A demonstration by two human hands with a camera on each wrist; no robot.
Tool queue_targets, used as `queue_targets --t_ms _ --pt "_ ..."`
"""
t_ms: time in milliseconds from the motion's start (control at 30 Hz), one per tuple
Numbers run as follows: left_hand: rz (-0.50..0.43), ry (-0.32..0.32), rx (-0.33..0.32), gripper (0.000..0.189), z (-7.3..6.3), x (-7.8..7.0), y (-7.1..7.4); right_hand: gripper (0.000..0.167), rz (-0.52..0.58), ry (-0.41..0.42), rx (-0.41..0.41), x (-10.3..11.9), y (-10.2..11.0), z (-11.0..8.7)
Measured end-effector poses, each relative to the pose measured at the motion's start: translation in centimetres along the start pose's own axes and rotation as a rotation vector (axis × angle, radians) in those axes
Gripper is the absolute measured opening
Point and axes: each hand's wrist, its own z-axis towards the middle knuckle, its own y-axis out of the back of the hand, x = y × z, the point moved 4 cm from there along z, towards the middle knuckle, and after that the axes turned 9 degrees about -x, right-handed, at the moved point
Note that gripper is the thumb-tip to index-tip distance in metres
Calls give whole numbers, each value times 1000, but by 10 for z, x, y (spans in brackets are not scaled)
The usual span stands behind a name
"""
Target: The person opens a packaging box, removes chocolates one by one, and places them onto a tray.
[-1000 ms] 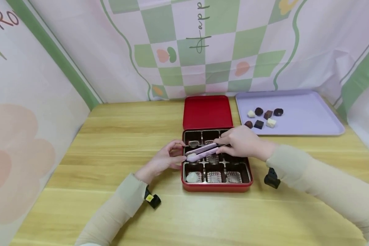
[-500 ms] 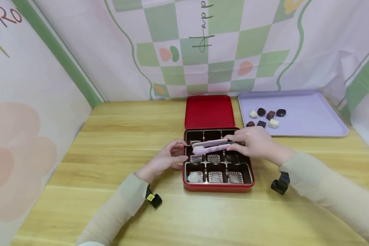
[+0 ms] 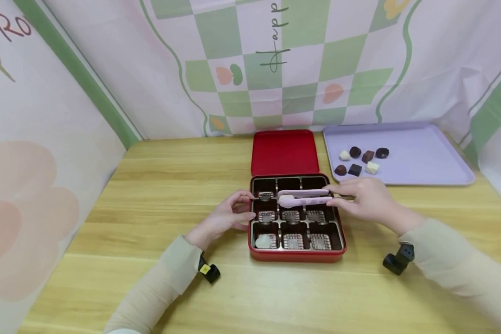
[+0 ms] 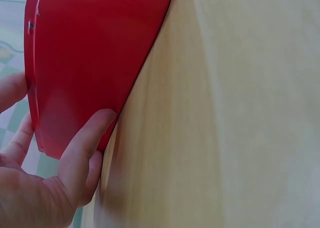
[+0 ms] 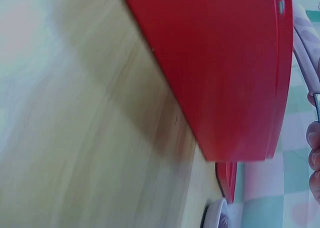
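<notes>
My left hand [image 3: 223,213] holds the left side of a red tin [image 3: 296,255], with the thumb against its wall and a finger at the rim, as the left wrist view [image 4: 60,183] also shows. Inside the tin is a dark divided insert. My right hand [image 3: 369,202] pinches lilac-ended tongs [image 3: 309,201] lying level over the middle and back rows. Between their tips sits a white chocolate [image 3: 286,198]. Another whitish piece [image 3: 263,241] lies in the front left compartment. In the right wrist view, the tongs [image 5: 306,62] and fingertips [image 5: 314,158] show at the right edge.
Behind the tin lies its open red lid [image 3: 285,152]. A lilac tray [image 3: 421,153] at the back right bears several chocolates, among them a dark square [image 3: 355,170] and a white cube [image 3: 372,167]. A patterned cloth [image 3: 217,41] hangs behind the wooden table.
My right hand has drawn the tongs rightward and slightly up from the left column, with the white chocolate still between their tips. My left hand stays on the tin's side.
</notes>
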Motion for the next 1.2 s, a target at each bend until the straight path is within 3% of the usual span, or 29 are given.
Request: queue_targets --t_ms 600,1200 --pt "14 9 -17 39 -1 0 0 35 -57 -157 -23 -25 27 -42" --pt "28 9 -27 40 -1 1 1 31 -169 -386 -3 -65 59 -78"
